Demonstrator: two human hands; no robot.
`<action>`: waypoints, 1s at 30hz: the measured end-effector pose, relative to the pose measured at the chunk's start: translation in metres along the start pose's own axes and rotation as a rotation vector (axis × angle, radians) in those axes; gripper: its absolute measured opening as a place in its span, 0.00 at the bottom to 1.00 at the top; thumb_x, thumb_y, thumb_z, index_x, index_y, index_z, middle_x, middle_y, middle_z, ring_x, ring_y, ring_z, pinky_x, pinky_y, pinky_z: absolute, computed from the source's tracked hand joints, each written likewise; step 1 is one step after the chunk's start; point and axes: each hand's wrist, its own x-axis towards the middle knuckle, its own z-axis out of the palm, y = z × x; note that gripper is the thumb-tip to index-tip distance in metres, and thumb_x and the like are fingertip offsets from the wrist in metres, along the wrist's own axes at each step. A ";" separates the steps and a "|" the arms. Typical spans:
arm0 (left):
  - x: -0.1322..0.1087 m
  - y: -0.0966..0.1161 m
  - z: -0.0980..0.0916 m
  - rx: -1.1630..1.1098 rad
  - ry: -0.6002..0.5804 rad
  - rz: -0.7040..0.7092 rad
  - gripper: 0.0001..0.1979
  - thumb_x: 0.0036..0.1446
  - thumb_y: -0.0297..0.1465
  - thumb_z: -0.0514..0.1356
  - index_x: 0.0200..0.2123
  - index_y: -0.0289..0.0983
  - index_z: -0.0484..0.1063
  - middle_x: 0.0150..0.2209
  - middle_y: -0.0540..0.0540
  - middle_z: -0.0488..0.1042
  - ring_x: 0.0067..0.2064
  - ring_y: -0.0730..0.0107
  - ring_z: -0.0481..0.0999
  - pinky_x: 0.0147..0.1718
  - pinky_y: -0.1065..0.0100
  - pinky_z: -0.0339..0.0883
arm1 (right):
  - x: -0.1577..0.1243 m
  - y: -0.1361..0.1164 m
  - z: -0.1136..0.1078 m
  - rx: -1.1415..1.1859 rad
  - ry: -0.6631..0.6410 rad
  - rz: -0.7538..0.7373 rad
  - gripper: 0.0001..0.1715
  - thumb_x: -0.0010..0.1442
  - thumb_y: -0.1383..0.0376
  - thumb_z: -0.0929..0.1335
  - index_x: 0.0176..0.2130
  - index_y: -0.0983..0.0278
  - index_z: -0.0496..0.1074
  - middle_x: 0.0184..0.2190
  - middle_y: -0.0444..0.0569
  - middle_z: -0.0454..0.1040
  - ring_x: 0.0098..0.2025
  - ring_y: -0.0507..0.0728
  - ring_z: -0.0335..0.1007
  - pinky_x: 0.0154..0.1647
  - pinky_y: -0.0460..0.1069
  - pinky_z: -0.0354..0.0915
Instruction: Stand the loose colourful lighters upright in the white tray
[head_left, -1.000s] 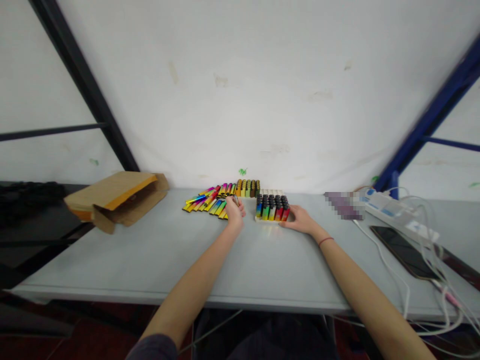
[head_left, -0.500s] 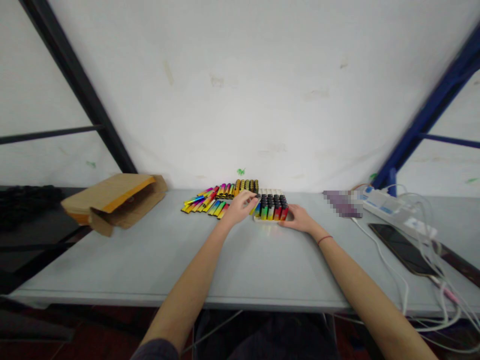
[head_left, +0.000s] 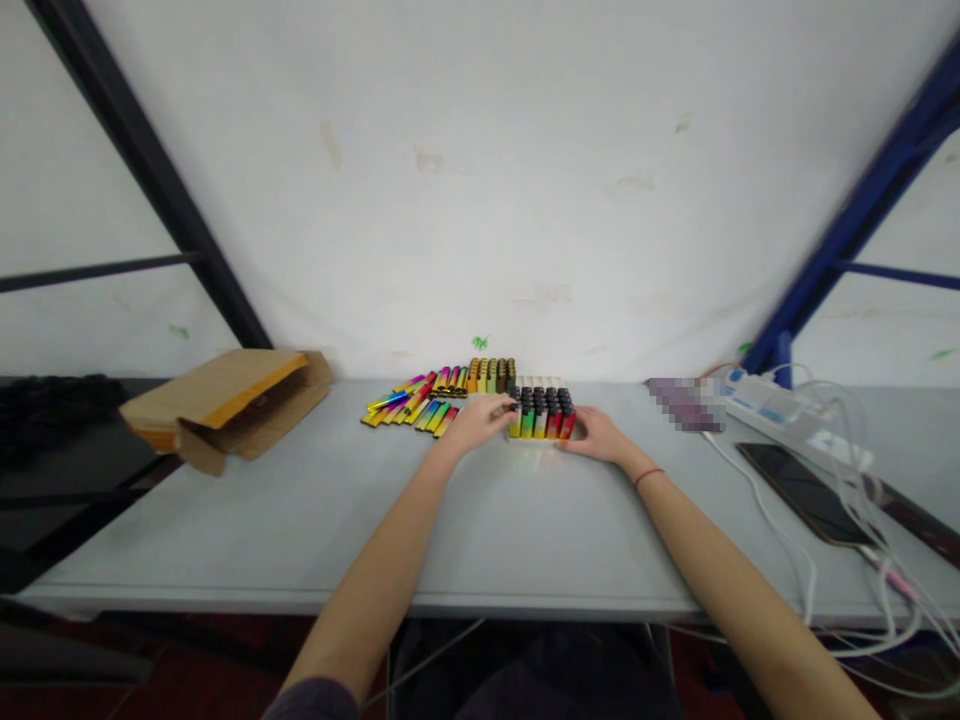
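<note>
Several lighters (head_left: 541, 411) with black tops stand upright in rows, in rainbow colours from yellow and green to red. They sit in a shallow white tray (head_left: 534, 440). At the tray's front left corner, my left hand (head_left: 480, 422) is closed in a pinch around the top of a lighter, which its fingers partly hide. My right hand (head_left: 598, 437) grips the right side of the tray, thumb near the front bottom edge. Left of the tray lie loose shiny rainbow lighters (head_left: 409, 405). Behind my left hand stands a block of yellowish lighters (head_left: 491, 375), ends up.
An opened cardboard box (head_left: 217, 390) lies at the left. On the right are a phone (head_left: 802, 492), a blurred-out purple item (head_left: 684, 404), a white power strip (head_left: 795, 420) and tangled white cables (head_left: 885, 560). A white wall (head_left: 480, 200) rises behind the grey table (head_left: 525, 540).
My left hand has lowered slightly at the tray's front left corner, and the tilted lighter in it now sits lower, in line with the row. My right hand has stayed on the tray.
</note>
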 end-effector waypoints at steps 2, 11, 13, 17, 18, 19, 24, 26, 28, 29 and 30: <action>-0.001 0.000 -0.001 -0.034 -0.001 -0.012 0.10 0.56 0.36 0.62 0.41 0.39 0.74 0.38 0.44 0.79 0.34 0.66 0.79 0.37 0.68 0.71 | 0.000 0.001 0.001 -0.009 -0.005 0.007 0.37 0.52 0.46 0.72 0.54 0.64 0.72 0.52 0.58 0.77 0.53 0.70 0.72 0.56 0.61 0.65; -0.005 0.002 -0.014 0.148 -0.080 0.058 0.10 0.59 0.35 0.58 0.44 0.39 0.68 0.34 0.48 0.76 0.34 0.66 0.78 0.37 0.67 0.71 | 0.002 0.000 0.002 -0.050 -0.070 0.063 0.39 0.53 0.46 0.71 0.56 0.68 0.70 0.54 0.61 0.74 0.56 0.70 0.69 0.57 0.60 0.63; -0.004 0.001 -0.014 0.186 -0.107 0.087 0.10 0.60 0.36 0.57 0.44 0.39 0.69 0.33 0.48 0.75 0.35 0.66 0.78 0.39 0.66 0.71 | 0.003 -0.001 0.001 -0.049 -0.084 0.069 0.39 0.53 0.46 0.70 0.55 0.68 0.70 0.54 0.61 0.75 0.56 0.70 0.69 0.57 0.60 0.63; -0.004 -0.001 -0.012 0.239 -0.111 0.159 0.11 0.61 0.37 0.57 0.43 0.39 0.72 0.38 0.46 0.75 0.36 0.68 0.76 0.41 0.66 0.71 | 0.001 -0.006 -0.001 -0.031 -0.078 0.076 0.40 0.53 0.45 0.71 0.56 0.66 0.70 0.55 0.60 0.74 0.56 0.70 0.69 0.58 0.60 0.62; -0.004 -0.001 -0.012 0.253 -0.099 0.178 0.11 0.61 0.37 0.57 0.44 0.39 0.72 0.40 0.46 0.75 0.36 0.69 0.76 0.42 0.65 0.71 | 0.000 -0.008 -0.001 -0.027 -0.070 0.080 0.41 0.52 0.44 0.71 0.56 0.66 0.69 0.55 0.60 0.73 0.56 0.70 0.68 0.58 0.60 0.62; -0.005 -0.001 -0.011 0.260 -0.082 0.189 0.13 0.61 0.38 0.58 0.45 0.39 0.73 0.40 0.45 0.75 0.36 0.69 0.75 0.42 0.65 0.71 | 0.000 -0.009 -0.001 -0.025 -0.062 0.086 0.42 0.52 0.43 0.72 0.57 0.66 0.69 0.56 0.61 0.73 0.57 0.71 0.68 0.58 0.61 0.62; -0.005 -0.003 0.002 0.134 0.131 0.116 0.21 0.64 0.40 0.54 0.56 0.37 0.66 0.39 0.45 0.76 0.38 0.67 0.76 0.44 0.65 0.70 | 0.002 -0.013 -0.005 0.014 -0.033 0.100 0.43 0.50 0.42 0.73 0.55 0.66 0.71 0.55 0.61 0.74 0.55 0.70 0.69 0.57 0.61 0.63; -0.002 -0.005 0.010 0.067 0.262 0.038 0.19 0.68 0.39 0.48 0.56 0.36 0.64 0.39 0.44 0.77 0.40 0.67 0.77 0.45 0.65 0.69 | 0.003 -0.011 -0.012 0.051 -0.068 0.072 0.43 0.46 0.42 0.75 0.52 0.66 0.73 0.50 0.59 0.76 0.50 0.68 0.72 0.54 0.59 0.65; 0.003 -0.007 0.019 0.067 0.305 -0.030 0.19 0.69 0.37 0.45 0.55 0.35 0.65 0.39 0.43 0.79 0.42 0.66 0.78 0.46 0.63 0.69 | 0.001 -0.004 -0.023 0.062 -0.108 0.059 0.43 0.42 0.43 0.77 0.50 0.65 0.75 0.48 0.57 0.77 0.49 0.68 0.72 0.54 0.58 0.66; 0.007 -0.009 0.025 0.092 0.272 -0.046 0.19 0.69 0.36 0.44 0.55 0.35 0.65 0.39 0.42 0.79 0.43 0.66 0.78 0.47 0.63 0.70 | -0.002 0.001 -0.030 0.053 -0.126 0.076 0.43 0.41 0.43 0.77 0.50 0.65 0.75 0.48 0.57 0.76 0.50 0.68 0.71 0.54 0.59 0.66; 0.011 -0.010 0.031 0.133 0.205 -0.047 0.19 0.69 0.35 0.44 0.56 0.35 0.65 0.41 0.42 0.80 0.44 0.65 0.79 0.48 0.62 0.70 | -0.006 0.007 -0.037 0.047 -0.142 0.106 0.44 0.40 0.44 0.78 0.50 0.65 0.76 0.48 0.58 0.76 0.51 0.69 0.71 0.55 0.59 0.66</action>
